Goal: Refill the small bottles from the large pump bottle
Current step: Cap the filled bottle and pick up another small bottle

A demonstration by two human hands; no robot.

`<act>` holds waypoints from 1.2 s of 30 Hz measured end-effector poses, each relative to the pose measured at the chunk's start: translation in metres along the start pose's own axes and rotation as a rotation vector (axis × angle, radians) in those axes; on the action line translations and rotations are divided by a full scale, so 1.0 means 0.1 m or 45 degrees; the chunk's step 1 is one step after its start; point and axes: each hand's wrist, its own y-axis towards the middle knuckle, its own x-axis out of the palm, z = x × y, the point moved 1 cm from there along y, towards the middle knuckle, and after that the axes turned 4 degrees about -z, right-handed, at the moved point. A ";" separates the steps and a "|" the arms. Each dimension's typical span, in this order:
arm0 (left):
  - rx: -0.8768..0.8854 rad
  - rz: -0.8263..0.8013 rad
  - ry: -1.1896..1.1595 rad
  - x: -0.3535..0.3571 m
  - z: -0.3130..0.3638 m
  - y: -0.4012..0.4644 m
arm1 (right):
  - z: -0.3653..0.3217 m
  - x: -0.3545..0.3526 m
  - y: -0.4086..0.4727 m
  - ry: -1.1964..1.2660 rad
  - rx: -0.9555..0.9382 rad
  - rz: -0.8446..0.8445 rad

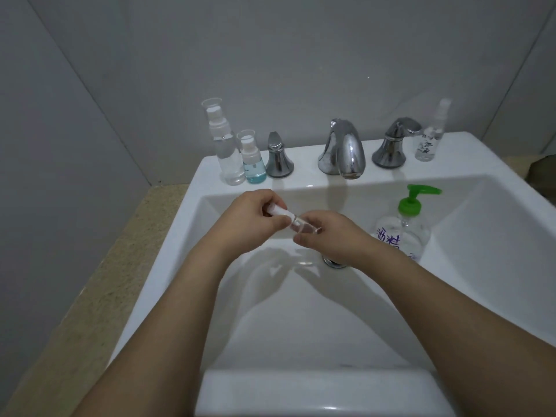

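Both hands meet ahead of bare forearms, left hand [251,216] and right hand [328,234] with fingers curled, pinching.

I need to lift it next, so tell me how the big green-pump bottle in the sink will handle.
The large pump bottle leans on the sloped wall of the sink, so it may slide or tip when nudged. It looks mostly empty and clear, so probably light. Its smooth plastic could be slippery; the neck under the green pump seems the surer grip.
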 end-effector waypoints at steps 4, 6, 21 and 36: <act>-0.043 0.029 0.092 0.00 0.11 -0.12 | -0.07 -0.03 -0.13 -0.085 0.057 0.050; -0.039 0.020 0.165 0.01 0.19 -0.20 | -0.11 -0.06 -0.22 -0.129 0.050 0.045; 0.191 -0.032 0.617 -0.16 1.84 -0.54 | -0.14 -1.13 -1.18 -0.104 0.050 0.338; 0.157 0.016 0.960 0.09 2.31 0.70 | -0.08 -1.83 -0.91 -0.091 0.067 0.735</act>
